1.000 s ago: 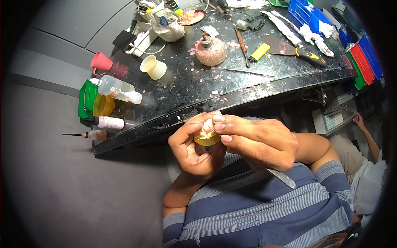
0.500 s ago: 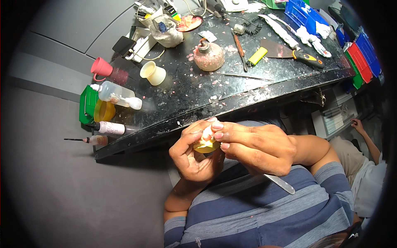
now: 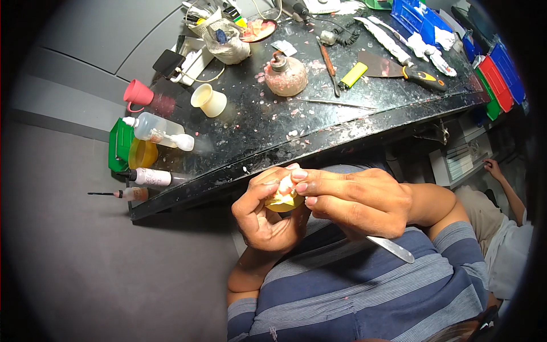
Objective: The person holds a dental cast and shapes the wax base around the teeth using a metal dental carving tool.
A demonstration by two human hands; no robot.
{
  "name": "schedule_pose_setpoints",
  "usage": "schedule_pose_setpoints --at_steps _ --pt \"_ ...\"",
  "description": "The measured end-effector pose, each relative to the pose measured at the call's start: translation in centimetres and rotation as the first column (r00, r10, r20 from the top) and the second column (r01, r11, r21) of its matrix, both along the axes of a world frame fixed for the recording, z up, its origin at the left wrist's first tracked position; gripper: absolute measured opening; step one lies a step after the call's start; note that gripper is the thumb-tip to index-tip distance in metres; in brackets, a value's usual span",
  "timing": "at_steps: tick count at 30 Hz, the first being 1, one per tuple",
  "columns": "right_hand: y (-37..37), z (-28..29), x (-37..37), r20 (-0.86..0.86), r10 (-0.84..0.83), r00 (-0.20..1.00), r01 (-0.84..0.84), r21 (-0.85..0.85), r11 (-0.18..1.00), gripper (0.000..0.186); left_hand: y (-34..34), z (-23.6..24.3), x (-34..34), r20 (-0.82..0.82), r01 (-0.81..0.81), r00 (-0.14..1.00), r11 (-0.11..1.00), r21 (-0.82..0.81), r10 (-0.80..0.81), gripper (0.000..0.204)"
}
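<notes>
My left hand (image 3: 263, 219) is curled around a small yellow dental cast (image 3: 283, 205) that carries pink and white wax-like material on its top. From the right, my right hand (image 3: 359, 202) reaches over, its fingertips pressed against that pink material. A metal spatula (image 3: 393, 249) is tucked in my right hand; its flat, rounded blade sticks out below the palm, while the rest is hidden. Both hands are closed and held in front of my striped shirt, just off the front edge of the black table (image 3: 250, 131). Fingers cover part of the cast.
On the table are a wax-spattered burner bottle (image 3: 286, 77), a brown-handled carver (image 3: 329, 62), a yellow lighter (image 3: 353, 75), a scraper (image 3: 399, 69) and a cream cup (image 3: 209, 101). Bottles (image 3: 159, 130) line its left end. Another person's arm (image 3: 507, 188) shows at right.
The spatula blade has swung slightly right and down as my right hand shifted a little. Both hands keep their hold on the cast; the view has moved slightly.
</notes>
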State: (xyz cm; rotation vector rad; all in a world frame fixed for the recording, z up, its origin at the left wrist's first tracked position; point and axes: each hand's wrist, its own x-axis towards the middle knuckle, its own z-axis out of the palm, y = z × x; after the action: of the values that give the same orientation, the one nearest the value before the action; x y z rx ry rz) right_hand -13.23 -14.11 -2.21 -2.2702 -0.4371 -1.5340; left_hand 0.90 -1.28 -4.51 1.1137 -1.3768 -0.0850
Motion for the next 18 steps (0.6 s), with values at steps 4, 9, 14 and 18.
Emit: schedule_pose_setpoints --at_steps 4,9,14,18 --pt "-0.1 0.4 -0.5 -0.038 0.011 0.999 -0.01 0.035 0.999 0.022 0.0 0.1 0.2 0.006 0.021 1.0 1.0 0.018 -0.022 0.06" --pt "-0.2 0.7 -0.8 -0.089 0.013 0.996 -0.007 0.068 0.998 0.02 0.0 0.0 0.4 -0.028 0.084 0.996 0.996 0.031 -0.083 0.061" --pt "-0.3 1.3 -1.2 -0.137 0.021 0.99 -0.007 0.105 0.994 0.017 0.2 -0.2 0.3 -0.075 0.101 0.992 0.994 0.041 -0.098 0.062" --pt "-0.2 1.9 -2.1 -0.291 0.054 0.955 -0.004 0.17 0.986 0.025 0.4 -0.2 0.2 -0.156 0.116 0.982 0.992 0.058 -0.106 0.063"
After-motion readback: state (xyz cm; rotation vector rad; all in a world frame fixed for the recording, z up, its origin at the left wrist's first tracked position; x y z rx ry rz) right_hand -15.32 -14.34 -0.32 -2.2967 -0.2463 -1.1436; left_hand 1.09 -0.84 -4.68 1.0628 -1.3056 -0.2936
